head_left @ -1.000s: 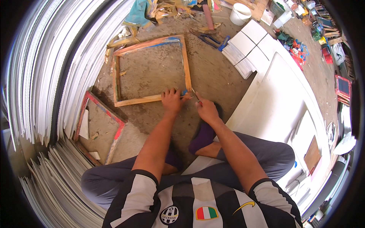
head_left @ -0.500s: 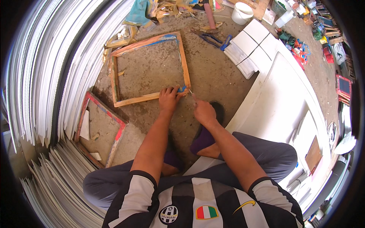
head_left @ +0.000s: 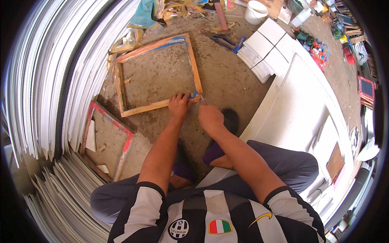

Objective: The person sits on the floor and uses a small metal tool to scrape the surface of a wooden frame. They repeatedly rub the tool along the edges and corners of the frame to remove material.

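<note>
A rectangular wooden frame (head_left: pixel 196 67) with blue paint smears lies on the concrete floor in front of me. My left hand (head_left: pixel 179 106) is closed over its near rail, close to the right corner, and presses it down. My right hand (head_left: pixel 210 118) is closed around a thin hand tool (head_left: pixel 202 97) whose narrow metal tip meets that near right corner. Its handle is mostly hidden in my fist, so its exact kind cannot be made out. Beside my left arm lies a second wooden frame (head_left: pixel 129 142) with red paint on it.
Tall stacks of white sheets (head_left: pixel 44 81) line the left side. Blue-handled pliers (head_left: pixel 227 42) lie beyond the frame, near a strapped stack of white paper (head_left: pixel 261 44). A white bucket (head_left: pixel 255 12) and torn scraps (head_left: pixel 174 12) lie farther back. A large white board (head_left: pixel 289 105) is at my right.
My right hand has shifted slightly left and its fist has turned, with the tool tip still at the corner. My left hand keeps its place on the frame.
</note>
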### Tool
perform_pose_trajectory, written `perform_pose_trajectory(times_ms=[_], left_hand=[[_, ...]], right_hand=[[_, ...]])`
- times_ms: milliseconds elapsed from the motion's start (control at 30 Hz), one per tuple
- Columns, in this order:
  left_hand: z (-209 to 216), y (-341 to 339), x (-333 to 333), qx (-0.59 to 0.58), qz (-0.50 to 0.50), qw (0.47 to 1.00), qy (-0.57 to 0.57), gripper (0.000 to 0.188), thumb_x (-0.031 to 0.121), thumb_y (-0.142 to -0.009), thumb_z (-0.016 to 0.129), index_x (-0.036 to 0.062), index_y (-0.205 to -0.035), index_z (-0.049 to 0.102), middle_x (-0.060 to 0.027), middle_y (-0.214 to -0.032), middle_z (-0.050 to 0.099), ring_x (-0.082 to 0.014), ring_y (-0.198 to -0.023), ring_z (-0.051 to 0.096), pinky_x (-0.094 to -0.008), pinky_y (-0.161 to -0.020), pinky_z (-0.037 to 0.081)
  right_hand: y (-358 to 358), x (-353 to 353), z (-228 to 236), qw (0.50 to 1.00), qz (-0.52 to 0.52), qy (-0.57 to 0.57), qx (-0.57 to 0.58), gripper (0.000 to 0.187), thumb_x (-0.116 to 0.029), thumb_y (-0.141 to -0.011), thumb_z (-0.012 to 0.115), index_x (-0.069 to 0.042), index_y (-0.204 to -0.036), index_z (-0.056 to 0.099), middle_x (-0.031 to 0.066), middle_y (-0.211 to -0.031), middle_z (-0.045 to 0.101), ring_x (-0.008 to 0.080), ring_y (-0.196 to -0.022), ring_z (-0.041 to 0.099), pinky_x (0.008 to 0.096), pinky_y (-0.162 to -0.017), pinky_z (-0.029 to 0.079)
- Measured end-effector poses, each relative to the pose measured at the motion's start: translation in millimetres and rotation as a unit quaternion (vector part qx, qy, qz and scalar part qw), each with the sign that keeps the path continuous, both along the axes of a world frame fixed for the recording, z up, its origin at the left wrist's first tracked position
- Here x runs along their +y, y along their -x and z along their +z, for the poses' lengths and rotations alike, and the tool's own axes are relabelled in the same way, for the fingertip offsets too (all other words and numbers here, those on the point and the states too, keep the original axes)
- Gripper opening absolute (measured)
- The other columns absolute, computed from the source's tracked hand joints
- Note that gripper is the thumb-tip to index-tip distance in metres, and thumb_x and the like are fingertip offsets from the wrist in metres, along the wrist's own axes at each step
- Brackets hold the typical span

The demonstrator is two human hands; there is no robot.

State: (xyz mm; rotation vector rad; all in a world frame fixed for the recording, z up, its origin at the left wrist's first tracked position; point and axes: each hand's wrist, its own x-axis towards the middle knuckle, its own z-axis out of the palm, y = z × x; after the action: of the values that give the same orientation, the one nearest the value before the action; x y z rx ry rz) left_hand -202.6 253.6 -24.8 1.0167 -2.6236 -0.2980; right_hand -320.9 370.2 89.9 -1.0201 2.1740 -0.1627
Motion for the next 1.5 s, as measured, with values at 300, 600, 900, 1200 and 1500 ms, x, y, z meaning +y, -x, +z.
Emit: perform_pose_trajectory(times_ms=[300,600,900,1200,1500], left_hand=[[0.3,9.2,3.1,0.034,0.019,0.997,-0.067,0.051,0.043,-0.080,0.082,0.0099,-0.117,0.075,-0.0093,-0.096,0.069,-0.0334,-0.094,0.065,-0.0457,-0.084,0.054],[-1.1,4.2,-0.2,0.053,0.010,0.993,-0.106,0.051,0.042,-0.079,0.083,0.0084,-0.116,0.076,-0.0103,-0.095,0.068,-0.0328,-0.092,0.063,-0.0450,-0.083,0.052],[2.9,2.9,-3.3,0.063,-0.008,0.990,-0.127,0.052,0.037,-0.075,0.087,0.0057,-0.114,0.076,-0.0105,-0.095,0.067,-0.0322,-0.093,0.062,-0.0439,-0.084,0.053],[6.9,2.4,-5.1,0.065,-0.005,0.991,-0.116,0.050,0.035,-0.076,0.087,0.0059,-0.115,0.076,-0.0106,-0.091,0.065,-0.0325,-0.093,0.062,-0.0447,-0.083,0.053],[0.4,7.0,-3.3,0.077,-0.023,0.990,-0.113,0.047,0.032,-0.076,0.086,0.0064,-0.114,0.076,-0.0109,-0.089,0.065,-0.0333,-0.088,0.062,-0.0453,-0.081,0.052]], right_hand=[[0.3,11.4,-38.9,0.993,-0.073,0.065,-0.064,0.035,-0.010,-0.096,0.050,-0.003,-0.125,0.067,0.0234,-0.111,0.072,0.0409,-0.105,0.070,0.0524,-0.089,0.056],[16.8,-9.3,3.3,0.998,0.061,0.016,0.017,0.041,-0.014,-0.097,0.051,-0.004,-0.136,0.061,0.0218,-0.107,0.073,0.0396,-0.099,0.072,0.0533,-0.083,0.057],[12.7,7.4,-65.2,0.971,-0.109,0.206,-0.059,0.048,-0.012,-0.096,0.059,-0.003,-0.143,0.058,0.0244,-0.098,0.072,0.0376,-0.090,0.072,0.0444,-0.083,0.055],[24.5,21.4,-67.0,0.967,-0.124,0.178,-0.135,0.047,-0.011,-0.098,0.058,-0.011,-0.145,0.060,0.0222,-0.081,0.069,0.0291,-0.073,0.071,0.0430,-0.067,0.053],[31.8,23.9,-112.3,0.970,-0.082,0.200,-0.107,0.051,-0.017,-0.101,0.057,-0.017,-0.151,0.052,0.0180,-0.078,0.068,0.0304,-0.066,0.068,0.0427,-0.062,0.055]])
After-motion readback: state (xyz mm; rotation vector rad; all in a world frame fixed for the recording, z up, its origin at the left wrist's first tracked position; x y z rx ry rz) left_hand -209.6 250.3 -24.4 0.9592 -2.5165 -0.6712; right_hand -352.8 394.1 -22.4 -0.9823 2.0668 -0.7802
